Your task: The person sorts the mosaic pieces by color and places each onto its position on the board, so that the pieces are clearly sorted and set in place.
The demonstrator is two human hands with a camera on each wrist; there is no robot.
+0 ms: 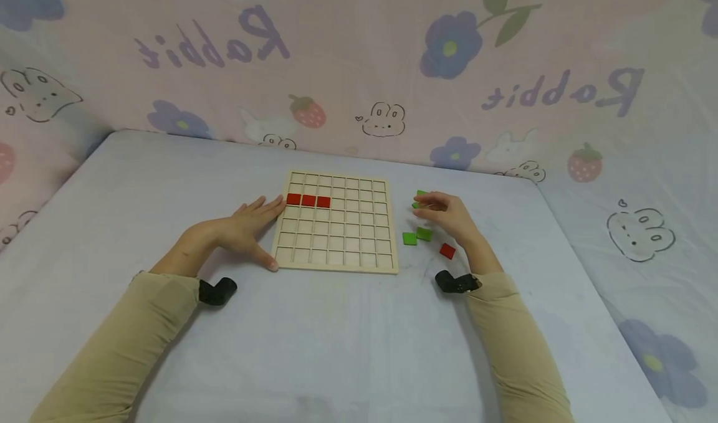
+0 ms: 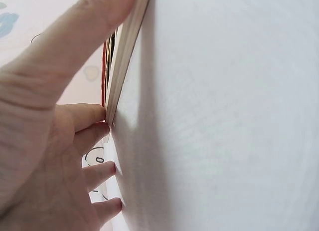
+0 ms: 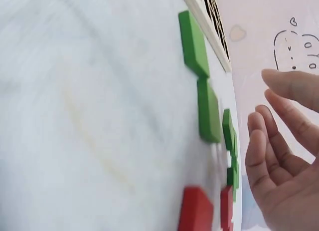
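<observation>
A pale wooden grid board lies on the table, with three red square tiles side by side in one row at its left. My left hand rests along the board's left side, fingers spread, thumb at the near corner. In the left wrist view, the thumb and fingertips touch the board's edge. To the right of the board, my right hand hovers over green tiles, partly hiding them. In the right wrist view, thumb and forefinger stand slightly apart with nothing between them.
Two green tiles, one near the board and one beside it, lie below the right hand. A loose red tile is closer to the wrist. Behind the white table hangs a printed rabbit cloth.
</observation>
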